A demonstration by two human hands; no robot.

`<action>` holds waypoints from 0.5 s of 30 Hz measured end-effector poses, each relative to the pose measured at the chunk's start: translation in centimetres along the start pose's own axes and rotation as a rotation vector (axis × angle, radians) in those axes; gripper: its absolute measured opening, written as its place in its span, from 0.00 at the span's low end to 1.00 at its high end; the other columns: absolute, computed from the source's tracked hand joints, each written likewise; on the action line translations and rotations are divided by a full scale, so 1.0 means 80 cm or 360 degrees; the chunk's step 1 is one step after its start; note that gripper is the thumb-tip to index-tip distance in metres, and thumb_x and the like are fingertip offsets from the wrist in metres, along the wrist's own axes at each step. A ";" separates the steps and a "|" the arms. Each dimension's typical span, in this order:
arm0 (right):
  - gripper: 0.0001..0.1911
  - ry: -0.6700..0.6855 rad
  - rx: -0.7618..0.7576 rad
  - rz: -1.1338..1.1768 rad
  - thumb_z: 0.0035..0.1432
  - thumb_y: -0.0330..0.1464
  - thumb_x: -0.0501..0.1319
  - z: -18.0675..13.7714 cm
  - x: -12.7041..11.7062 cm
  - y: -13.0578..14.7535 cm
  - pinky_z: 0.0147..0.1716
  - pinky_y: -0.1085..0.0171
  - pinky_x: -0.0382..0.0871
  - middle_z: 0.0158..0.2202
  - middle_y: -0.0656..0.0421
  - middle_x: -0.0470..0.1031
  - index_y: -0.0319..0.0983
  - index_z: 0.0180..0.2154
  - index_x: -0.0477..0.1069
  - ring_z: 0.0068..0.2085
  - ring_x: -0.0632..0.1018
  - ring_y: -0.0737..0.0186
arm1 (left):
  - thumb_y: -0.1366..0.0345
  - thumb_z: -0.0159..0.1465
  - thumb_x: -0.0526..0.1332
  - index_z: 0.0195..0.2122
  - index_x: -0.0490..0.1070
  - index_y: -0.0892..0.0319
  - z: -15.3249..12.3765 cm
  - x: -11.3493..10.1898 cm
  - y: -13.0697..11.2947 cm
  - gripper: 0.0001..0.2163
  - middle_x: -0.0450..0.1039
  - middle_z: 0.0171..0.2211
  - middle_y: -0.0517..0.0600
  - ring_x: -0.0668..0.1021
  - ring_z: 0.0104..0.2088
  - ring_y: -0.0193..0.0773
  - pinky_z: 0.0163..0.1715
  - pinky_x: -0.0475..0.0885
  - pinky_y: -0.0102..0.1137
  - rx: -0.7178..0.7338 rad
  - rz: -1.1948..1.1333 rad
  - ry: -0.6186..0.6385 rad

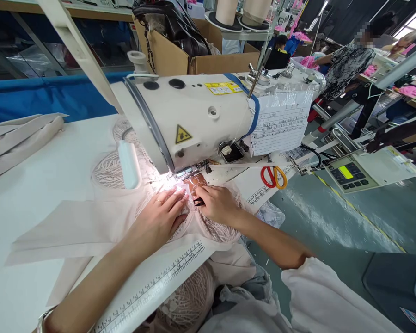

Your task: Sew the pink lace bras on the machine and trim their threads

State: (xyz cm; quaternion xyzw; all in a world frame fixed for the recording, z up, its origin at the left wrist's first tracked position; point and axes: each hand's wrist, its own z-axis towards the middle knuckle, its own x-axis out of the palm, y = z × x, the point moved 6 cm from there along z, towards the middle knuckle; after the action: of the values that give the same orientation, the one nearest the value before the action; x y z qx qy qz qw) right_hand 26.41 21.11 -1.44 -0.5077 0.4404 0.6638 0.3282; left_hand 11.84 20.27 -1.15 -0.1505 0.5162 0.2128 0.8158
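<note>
Under the lit needle area of a white sewing machine [190, 118] lies a pale pink lace bra [217, 231], its band spread over the table to the left. My left hand [164, 212] rests flat on the lace just in front of the presser foot, fingers stretched out. My right hand [217, 203] is closed around small black thread snips [198, 202], whose dark pointed tips show beside the left fingertips. The snips' handles are hidden in my palm. Both hands touch or hover close over the bra's middle; the exact stitch spot is washed out by glare.
Red-and-orange-handled scissors [273, 177] lie right of the machine. A printed ruler [159, 282] runs along the table's front edge. More pink fabric pieces [21, 138] lie at left. A control panel [348, 173] stands right, a cardboard box [225, 62] behind. A person [350, 64] works beyond.
</note>
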 end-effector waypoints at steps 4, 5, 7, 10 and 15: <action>0.04 0.0002 -0.0007 -0.0004 0.63 0.31 0.59 0.000 0.000 0.000 0.29 0.64 0.55 0.35 0.56 0.78 0.38 0.39 0.70 0.33 0.74 0.60 | 0.63 0.72 0.55 0.53 0.73 0.69 0.000 0.002 0.000 0.16 0.76 0.52 0.61 0.73 0.56 0.57 0.57 0.69 0.50 0.0000 0.0006 0.0008; 0.04 -0.0005 -0.0008 -0.0007 0.63 0.32 0.59 0.000 0.000 0.000 0.29 0.64 0.55 0.35 0.56 0.78 0.38 0.39 0.70 0.34 0.74 0.60 | 0.63 0.72 0.55 0.53 0.73 0.69 0.000 0.002 0.000 0.16 0.76 0.52 0.61 0.73 0.56 0.57 0.57 0.69 0.50 0.0003 0.0010 0.0009; 0.04 -0.0018 -0.0016 -0.0012 0.63 0.31 0.59 0.000 0.001 0.000 0.29 0.64 0.55 0.35 0.56 0.78 0.38 0.39 0.70 0.34 0.74 0.59 | 0.64 0.72 0.55 0.53 0.73 0.69 0.000 0.002 0.000 0.16 0.76 0.52 0.61 0.73 0.56 0.57 0.58 0.69 0.51 0.0008 0.0017 0.0013; 0.04 -0.0030 -0.0025 -0.0020 0.62 0.30 0.58 0.001 0.001 0.000 0.29 0.64 0.55 0.34 0.56 0.78 0.38 0.39 0.70 0.34 0.74 0.59 | 0.64 0.72 0.54 0.53 0.73 0.68 -0.001 0.002 0.000 0.16 0.76 0.52 0.60 0.73 0.56 0.57 0.59 0.68 0.51 0.0001 0.0023 0.0021; 0.04 -0.0051 -0.0030 -0.0037 0.61 0.29 0.58 0.000 0.000 0.000 0.28 0.64 0.54 0.32 0.57 0.77 0.38 0.38 0.70 0.33 0.74 0.60 | 0.64 0.72 0.55 0.53 0.73 0.69 -0.001 0.003 0.000 0.16 0.76 0.53 0.61 0.73 0.57 0.56 0.59 0.69 0.50 -0.0005 -0.0006 0.0028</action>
State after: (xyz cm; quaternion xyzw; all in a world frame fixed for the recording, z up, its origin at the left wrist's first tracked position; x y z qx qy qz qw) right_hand 26.41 21.09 -1.43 -0.5051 0.4228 0.6722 0.3380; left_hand 11.84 20.29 -1.41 -0.1545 0.5228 0.2107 0.8114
